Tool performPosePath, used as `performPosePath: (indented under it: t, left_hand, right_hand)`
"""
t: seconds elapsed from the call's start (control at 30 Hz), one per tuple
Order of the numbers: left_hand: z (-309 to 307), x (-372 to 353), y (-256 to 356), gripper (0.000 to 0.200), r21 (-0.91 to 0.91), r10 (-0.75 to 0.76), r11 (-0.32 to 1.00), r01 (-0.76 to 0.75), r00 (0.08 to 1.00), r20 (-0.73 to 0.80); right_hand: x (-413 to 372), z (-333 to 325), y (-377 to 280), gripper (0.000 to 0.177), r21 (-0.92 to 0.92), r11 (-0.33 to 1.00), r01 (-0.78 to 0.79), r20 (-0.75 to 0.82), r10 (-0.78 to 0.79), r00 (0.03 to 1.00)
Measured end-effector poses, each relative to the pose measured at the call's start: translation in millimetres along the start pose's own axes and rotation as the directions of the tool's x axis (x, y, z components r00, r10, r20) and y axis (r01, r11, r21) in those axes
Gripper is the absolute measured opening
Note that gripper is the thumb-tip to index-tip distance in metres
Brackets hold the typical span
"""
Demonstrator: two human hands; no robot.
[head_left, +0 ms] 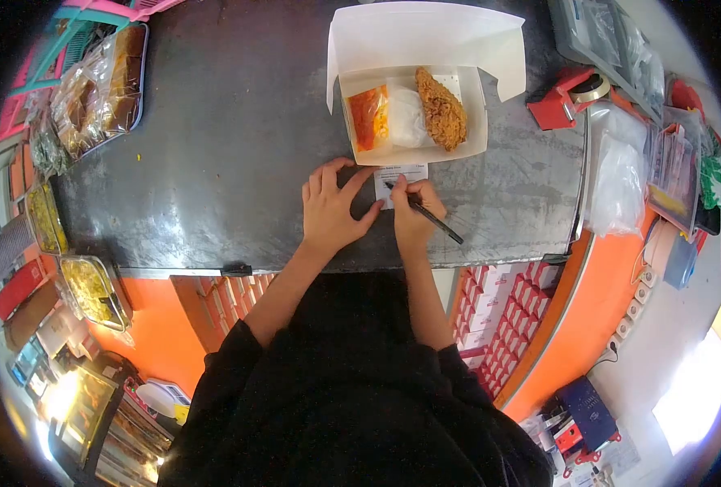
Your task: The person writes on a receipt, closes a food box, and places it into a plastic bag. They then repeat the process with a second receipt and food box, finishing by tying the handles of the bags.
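Observation:
My right hand [416,217] is closed around a black pen [439,222], its tip on a small white printed slip [402,172]. My left hand [333,206] lies on the dark metal table with its fingers spread, thumb and index finger at the slip's left edge. Just beyond the slip stands an open white box [425,32] with its lid raised. Inside it are a red-orange sauce packet [368,118], a white wrapped bundle [406,117] and a piece of fried chicken [441,110].
A red tape dispenser [552,104] stands right of the box, near clear plastic bags [617,174]. Wrapped bread [105,93] lies at the table's far left. Containers of yellow food [90,288] sit beyond the left edge.

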State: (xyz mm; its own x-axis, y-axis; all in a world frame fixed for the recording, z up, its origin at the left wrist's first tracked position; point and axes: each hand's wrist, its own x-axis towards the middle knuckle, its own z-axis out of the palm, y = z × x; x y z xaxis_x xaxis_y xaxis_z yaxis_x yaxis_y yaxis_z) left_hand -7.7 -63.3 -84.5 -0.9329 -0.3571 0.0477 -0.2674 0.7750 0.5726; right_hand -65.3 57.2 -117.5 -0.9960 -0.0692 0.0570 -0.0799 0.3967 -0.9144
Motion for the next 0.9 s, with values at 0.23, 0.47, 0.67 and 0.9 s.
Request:
performPosePath:
  t: [0.23, 0.47, 0.67, 0.9]
  left_hand:
    - [2, 0, -2, 0.053, 0.020, 0.010, 1.000, -0.010, 1.000, 0.010]
    - [-4, -1, 0, 0.053, 0.013, 0.045, 0.999, -0.046, 0.998, 0.039]
    - [-25, 0, -21, 0.056, -0.452, -0.077, 0.891, 0.045, 0.996, -0.053]
    - [-85, 99, 48, 0.050, -0.436, -0.163, 0.897, 0.067, 0.969, -0.187]
  right_hand:
    - [-1, -4, 1, 0.024, 0.021, 0.999, -0.048, -0.094, 0.050, 0.994]
    - [4, -23, -3, 0.027, -0.115, 0.992, -0.045, -0.150, 0.027, 0.988]
    - [50, -115, -32, 0.036, -0.753, 0.594, -0.283, 0.063, 0.494, 0.867]
    - [187, -68, -96, 0.043, -0.085, 0.957, 0.278, 0.170, -0.261, 0.950]
